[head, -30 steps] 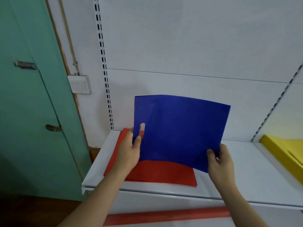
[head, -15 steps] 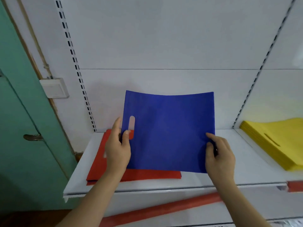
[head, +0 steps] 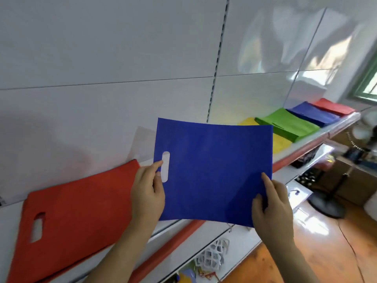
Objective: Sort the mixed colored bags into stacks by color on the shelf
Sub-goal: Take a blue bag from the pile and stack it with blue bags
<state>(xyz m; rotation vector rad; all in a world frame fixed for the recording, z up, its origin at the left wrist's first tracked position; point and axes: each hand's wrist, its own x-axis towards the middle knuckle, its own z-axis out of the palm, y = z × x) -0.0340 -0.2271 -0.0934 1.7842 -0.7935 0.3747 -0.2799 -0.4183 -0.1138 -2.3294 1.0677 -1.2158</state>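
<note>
Both hands, left (head: 148, 193) and right (head: 272, 207), pinch a blue bag (head: 214, 170) above the shelf's (head: 302, 145) front edge. Red stack (head: 77, 211) left; yellow (head: 281, 142), green (head: 287, 125), blue (head: 312, 113) stacks right. No writing.

Behind the shelving you see white wall panels (head: 114, 48) split by a slotted upright (head: 217, 64). Down at your right lies a glossy wooden floor (head: 318, 237) with a dark floor stand (head: 326, 205) on it — its round base catches the light. A green window frame (head: 367, 82) edges the far right, and white plastic lattice pieces (head: 212, 256) sit on a lower level.
</note>
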